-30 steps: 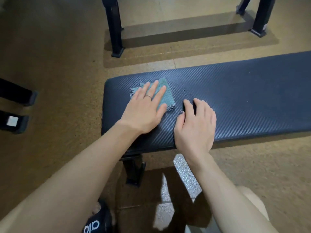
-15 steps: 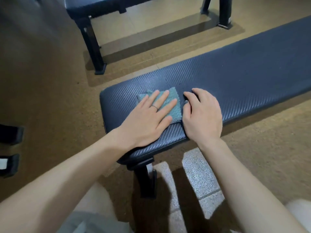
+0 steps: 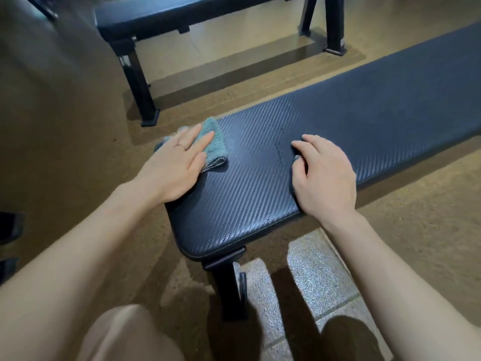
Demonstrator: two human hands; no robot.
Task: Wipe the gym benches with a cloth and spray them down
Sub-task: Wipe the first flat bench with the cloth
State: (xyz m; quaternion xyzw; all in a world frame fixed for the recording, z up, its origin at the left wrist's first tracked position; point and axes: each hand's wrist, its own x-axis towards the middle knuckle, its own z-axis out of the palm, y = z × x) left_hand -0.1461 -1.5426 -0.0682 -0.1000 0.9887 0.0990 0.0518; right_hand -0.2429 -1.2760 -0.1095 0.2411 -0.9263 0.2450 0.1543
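Teal, folded and nubbly, the microfibre cloth [image 3: 212, 145] lies on the near bench, a long dark-blue pad with a woven carbon-fibre pattern [image 3: 364, 131], at the pad's far left corner. The left hand [image 3: 173, 165] lies flat over it, fingers straight and together, pressing down rather than gripping; a thin ring shows on one finger. Most of the cloth sits under the fingers and palm, with its pointed upper corner and its right, stitched edge sticking out beyond the fingertips, and a small bit peeking out past the pad's left edge.

On the same pad, well apart from the cloth, the right hand [image 3: 324, 178] rests with its fingers bent at the knuckles and the fingertips touching the vinyl near a short seam or scratch line. It holds nothing; the heel of that hand hangs over the pad's near edge.

Under the pad's near end a black metal leg [image 3: 230, 290] goes down to the floor, which is brown speckled rubber [image 3: 65, 126] with pale speckled tiles [image 3: 312, 277] just in front. Beyond, a second dark bench on black legs [image 3: 166, 14] stands parallel. A bare knee [image 3: 125, 334] shows at the bottom edge.
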